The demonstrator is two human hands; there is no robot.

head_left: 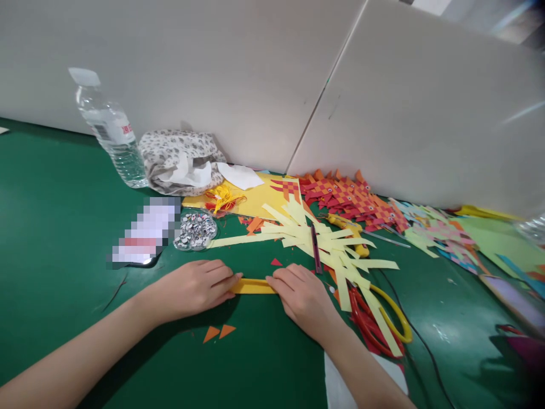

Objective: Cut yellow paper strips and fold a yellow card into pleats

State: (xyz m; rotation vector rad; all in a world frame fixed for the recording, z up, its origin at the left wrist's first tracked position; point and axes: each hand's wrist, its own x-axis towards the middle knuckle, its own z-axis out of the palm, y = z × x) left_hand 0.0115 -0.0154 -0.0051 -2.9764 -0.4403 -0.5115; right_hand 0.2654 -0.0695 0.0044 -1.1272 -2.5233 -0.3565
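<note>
A narrow yellow paper strip (254,286) stretches between my two hands, low over the green table (272,363). My left hand (202,288) pinches its left end, and my right hand (300,295) grips its right end. A crease or folded edge runs along the strip. Both strip ends are hidden under the fingers. Two orange paper triangles (219,332) lie below the strip. Beyond my right hand, pale yellow paper strips (306,233) are heaped, with a dark red slim pen-like tool (316,250) on top.
Scissors with red handles (368,324), a yellow glue gun (347,227) and woven orange-red paper fish (349,196) lie right. A phone (145,233), a bag of googly eyes (196,230) and a tilted-looking water bottle (113,130) stand left. A cable (419,335) crosses the right side. A partition (213,68) closes the back.
</note>
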